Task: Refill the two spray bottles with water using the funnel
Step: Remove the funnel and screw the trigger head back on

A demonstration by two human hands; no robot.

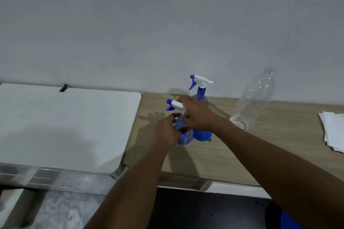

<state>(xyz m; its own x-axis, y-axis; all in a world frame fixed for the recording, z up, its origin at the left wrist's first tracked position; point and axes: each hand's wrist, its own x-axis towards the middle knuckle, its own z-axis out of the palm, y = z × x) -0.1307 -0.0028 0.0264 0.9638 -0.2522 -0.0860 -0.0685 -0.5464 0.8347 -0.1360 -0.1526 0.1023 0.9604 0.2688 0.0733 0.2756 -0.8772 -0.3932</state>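
Observation:
A blue spray bottle point(183, 138) with a white and blue trigger head point(174, 105) stands on the wooden table point(214, 158). My left hand point(164, 132) grips its neck. My right hand point(197, 114) is closed around the base of its trigger head. A second blue spray bottle point(202, 91) stands upright just behind, near the wall, with its own trigger head on. A blue funnel point(202, 135) lies on the table right of the held bottle, partly hidden under my right wrist. A clear plastic water bottle point(255, 98) without a cap stands to the right.
A white board or tabletop point(65, 126) lies to the left, beside the wooden table. Folded white paper towels point(333, 130) sit at the right edge. A grey wall runs behind the table. A dark round object with a blue patch point(283, 217) sits on the floor at lower right.

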